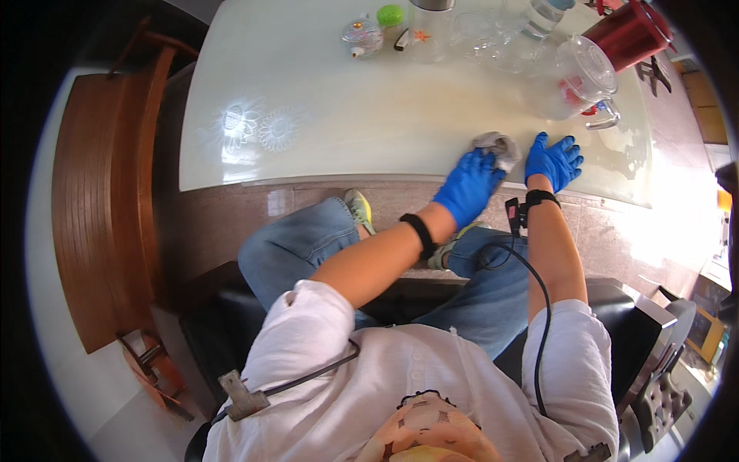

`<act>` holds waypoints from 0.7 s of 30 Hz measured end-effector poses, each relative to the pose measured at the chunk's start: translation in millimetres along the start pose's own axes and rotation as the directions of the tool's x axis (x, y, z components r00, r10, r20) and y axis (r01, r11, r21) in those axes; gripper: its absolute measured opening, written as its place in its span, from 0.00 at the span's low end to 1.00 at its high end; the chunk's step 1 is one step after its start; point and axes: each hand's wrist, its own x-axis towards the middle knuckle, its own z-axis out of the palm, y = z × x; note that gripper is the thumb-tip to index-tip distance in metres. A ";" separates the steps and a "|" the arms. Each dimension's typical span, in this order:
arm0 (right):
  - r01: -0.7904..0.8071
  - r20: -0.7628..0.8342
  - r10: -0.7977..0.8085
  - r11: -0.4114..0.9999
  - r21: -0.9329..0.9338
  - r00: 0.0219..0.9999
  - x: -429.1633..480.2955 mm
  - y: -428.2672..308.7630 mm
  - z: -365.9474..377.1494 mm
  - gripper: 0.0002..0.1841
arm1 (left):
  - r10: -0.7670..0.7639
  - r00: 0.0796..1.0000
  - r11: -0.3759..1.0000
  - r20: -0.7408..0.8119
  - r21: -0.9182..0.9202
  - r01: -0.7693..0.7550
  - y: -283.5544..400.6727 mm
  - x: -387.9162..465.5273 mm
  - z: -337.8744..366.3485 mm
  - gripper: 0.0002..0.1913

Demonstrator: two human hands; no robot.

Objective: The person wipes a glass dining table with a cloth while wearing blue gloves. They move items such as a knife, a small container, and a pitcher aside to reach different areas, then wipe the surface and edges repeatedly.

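My left hand (470,186), in a blue glove, grips a bunched greyish cloth (495,148) near the front edge of a pale glass-topped table (369,130). The fingers press on the cloth from its near side and partly hide it. Just to the right, my right hand (553,160), gloved in the same blue, lies on the tabletop with its fingers apart and nothing in them. Beyond it a clear pitcher (577,86) with a handle stands on the table. Wet-looking patches mark the glass at the right end.
A lidded glass pot (362,37), a green-topped item (390,15), a tall clear jar (430,40) and several drinking glasses (502,43) stand along the far side. A red kettle-like vessel (626,34) is at the far right. A cable (540,277) runs along my right arm.
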 end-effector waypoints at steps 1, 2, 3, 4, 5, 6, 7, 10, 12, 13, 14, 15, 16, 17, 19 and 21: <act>-0.011 0.012 0.011 1.000 -0.020 1.000 0.3 0.7 1.0 0.45 | -0.002 1.000 1.000 -0.012 0.024 0.003 -8.2 -8.1 -3.3 0.26; -0.003 0.011 0.003 0.999 -0.040 1.000 0.9 1.2 1.8 0.45 | 0.021 1.000 0.995 -0.001 0.099 -0.021 -18.3 -19.6 -8.0 0.27; 0.002 0.028 0.000 0.999 -0.055 1.000 1.6 2.0 2.2 0.46 | 0.034 0.999 0.987 -0.005 0.159 -0.033 -29.8 -33.4 -14.7 0.26; 0.003 0.042 -0.002 0.999 -0.038 0.999 1.4 2.2 2.3 0.46 | 0.034 0.996 0.987 0.078 0.152 -0.045 -44.3 -45.9 -22.1 0.27; 0.000 0.050 0.001 1.000 -0.027 0.999 1.6 2.5 1.6 0.46 | 0.002 0.993 0.993 0.122 0.114 -0.015 -58.4 -58.1 -30.3 0.27; -0.005 0.061 0.007 1.000 -0.024 0.998 1.8 2.5 0.6 0.46 | -0.020 0.985 0.989 0.169 0.147 -0.005 -71.2 -71.8 -39.4 0.28; -0.007 0.074 0.008 1.000 -0.014 0.997 1.8 2.1 -0.8 0.46 | -0.061 0.980 0.987 0.187 0.155 0.032 -78.6 -80.5 -44.9 0.29; -0.022 0.109 0.023 1.000 -0.016 0.994 1.4 0.5 -5.8 0.45 | -0.045 0.982 0.993 0.186 0.117 0.024 -85.9 -84.3 -46.4 0.29; -0.022 0.108 0.023 1.000 -0.011 0.994 0.3 -0.6 -8.5 0.45 | -0.066 0.975 0.989 0.212 0.140 0.037 -77.3 -76.5 -41.4 0.28; -0.023 0.106 0.024 1.000 -0.004 0.994 -0.2 -1.0 -9.3 0.45 | -0.074 0.974 0.989 0.214 0.141 0.044 -70.8 -70.1 -38.7 0.29; -0.025 0.097 0.024 1.000 0.005 0.995 -0.6 -1.3 -9.6 0.45 | -0.072 0.974 0.989 0.212 0.143 0.042 -63.1 -61.1 -35.1 0.29; -0.027 0.102 0.026 1.000 0.006 0.994 -0.8 -1.5 -9.5 0.45 | -0.067 0.983 0.990 0.174 0.138 0.043 -55.1 -50.7 -31.9 0.30; -0.026 0.098 0.025 1.000 0.008 0.995 -0.9 -1.6 -8.7 0.45 | -0.020 0.987 0.995 0.159 0.104 0.003 -48.1 -37.8 -28.4 0.29; -0.026 0.089 0.026 1.000 -0.002 0.996 -0.5 -1.2 -7.7 0.45 | 0.008 0.989 0.994 0.150 0.103 -0.024 -37.8 -24.3 -24.7 0.28; -0.025 0.079 0.024 1.000 0.014 0.997 0.5 -0.6 -5.1 0.45 | 0.052 0.993 0.995 0.110 0.082 -0.061 -13.7 1.9 -16.7 0.26; -0.036 0.101 0.034 0.999 0.018 0.994 2.6 0.0 -3.3 0.46 | 0.091 0.993 0.996 0.078 0.018 -0.093 7.2 23.8 -8.4 0.24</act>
